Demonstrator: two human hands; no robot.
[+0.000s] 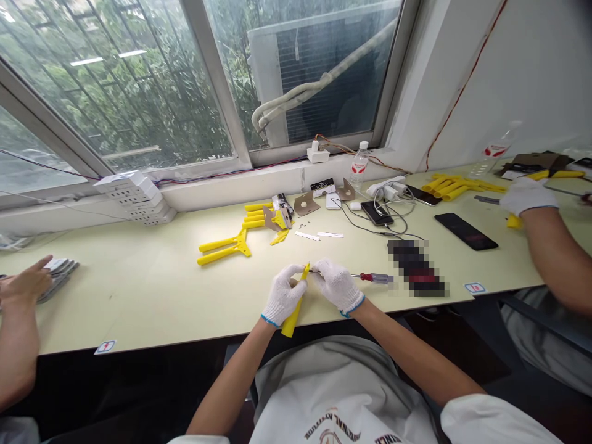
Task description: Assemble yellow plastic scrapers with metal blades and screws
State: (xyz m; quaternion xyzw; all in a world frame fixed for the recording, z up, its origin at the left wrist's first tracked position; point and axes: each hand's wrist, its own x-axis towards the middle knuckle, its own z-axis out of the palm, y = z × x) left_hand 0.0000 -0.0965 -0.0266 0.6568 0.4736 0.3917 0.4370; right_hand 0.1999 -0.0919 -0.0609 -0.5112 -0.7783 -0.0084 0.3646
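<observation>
My left hand (285,295), in a white knit glove, is closed round a yellow plastic scraper (291,319), its handle end pointing down towards me at the table's front edge. My right hand (337,285), gloved alike, is closed on the shaft of a screwdriver (370,277) with a red and clear handle sticking out to the right. A dark tip shows between the right fingers and touches or nearly touches the scraper's upper end. Beyond my hands lie more yellow scrapers (226,248), two narrow white strips (330,234) and several tiny dark pieces (303,226).
Behind are brown cardboard pieces (305,205), a water bottle (359,163), a phone (377,213) with cables, and a black phone (466,231). White boxes (139,196) stand by the window. Co-workers' hands are at left (28,280) and, gloved, at right (527,194).
</observation>
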